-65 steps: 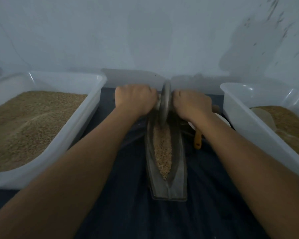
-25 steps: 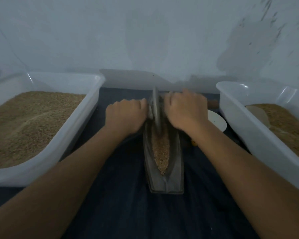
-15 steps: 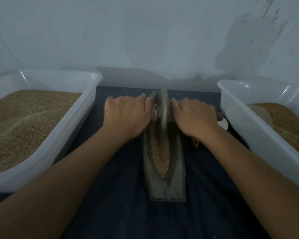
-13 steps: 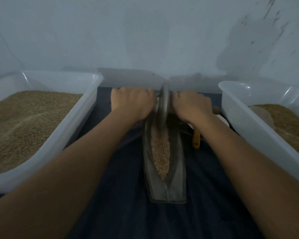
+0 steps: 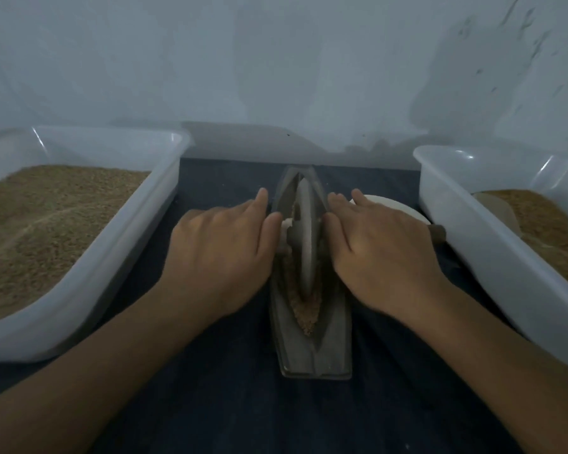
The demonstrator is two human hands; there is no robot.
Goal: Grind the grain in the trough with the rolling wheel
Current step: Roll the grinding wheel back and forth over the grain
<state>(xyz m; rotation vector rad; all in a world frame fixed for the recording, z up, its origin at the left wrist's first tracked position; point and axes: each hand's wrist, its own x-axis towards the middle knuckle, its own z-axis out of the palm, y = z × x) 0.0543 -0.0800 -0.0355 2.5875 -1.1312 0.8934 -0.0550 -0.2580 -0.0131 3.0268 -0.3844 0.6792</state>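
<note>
So the trough (image 5: 312, 348) sits lengthwise in the middle of the dark worktop (image 5: 230, 404), with the rolling wheel (image 5: 305, 237) standing upright in it, about midway along. Grain (image 5: 305, 314) is piled at the near end, touching the wheel's lower edge. Left hand (image 5: 223, 250) and right hand (image 5: 381, 253) lie flat on the axle either side, fingers straight, each grip loose and pressing rather than wrapped. White tubs of grain left (image 5: 112, 257) and right (image 5: 492, 250).

Single head-worn wide-angle view, looking forward and down, close over the trough (image 5: 312, 348), facing the wall (image 5: 276, 60)
</note>
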